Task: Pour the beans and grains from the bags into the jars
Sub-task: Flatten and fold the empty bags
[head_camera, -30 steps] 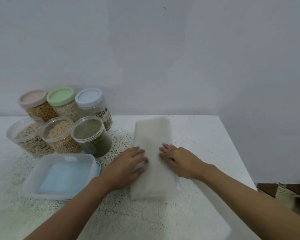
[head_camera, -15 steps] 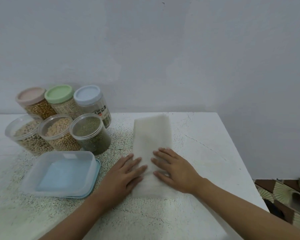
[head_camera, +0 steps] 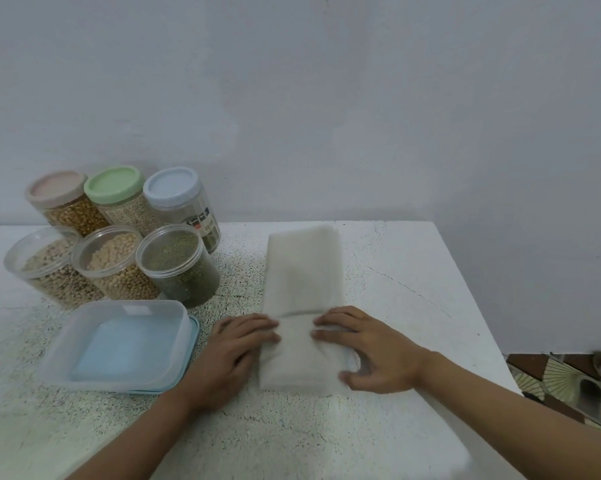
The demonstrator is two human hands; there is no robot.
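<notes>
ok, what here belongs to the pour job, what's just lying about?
Job: pink-lid jar, green-lid jar, blue-lid jar, front-left jar, front-middle jar, front-right jar, folded white bundle (possibly bags), left hand, right hand.
Lying about: clear tub, blue lid under it.
</notes>
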